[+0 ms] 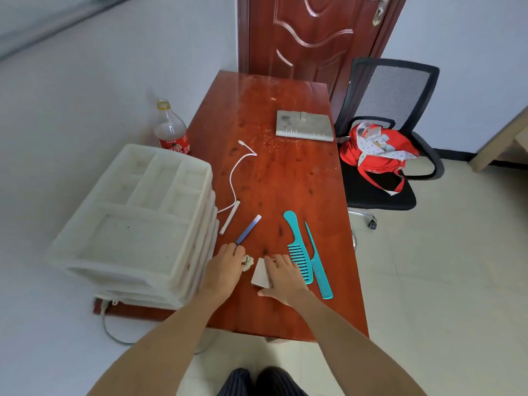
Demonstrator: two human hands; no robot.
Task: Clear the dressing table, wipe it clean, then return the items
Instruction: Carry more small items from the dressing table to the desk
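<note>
On the reddish-brown wooden desk (285,172), the left hand (225,270) rests at the near left with its fingers curled around the near end of a blue-and-white pen-like stick (249,229), a small crumpled white wad (248,262) just beside it. The right hand (283,277) lies with straight fingers pressed flat on a small grey card (259,274). Two teal plastic combs (303,252) lie just to its right. Farther off lie a white charging cable (234,178) and a grey ring binder (304,125). A white plastic drawer organiser (137,218) stands at the left edge.
</note>
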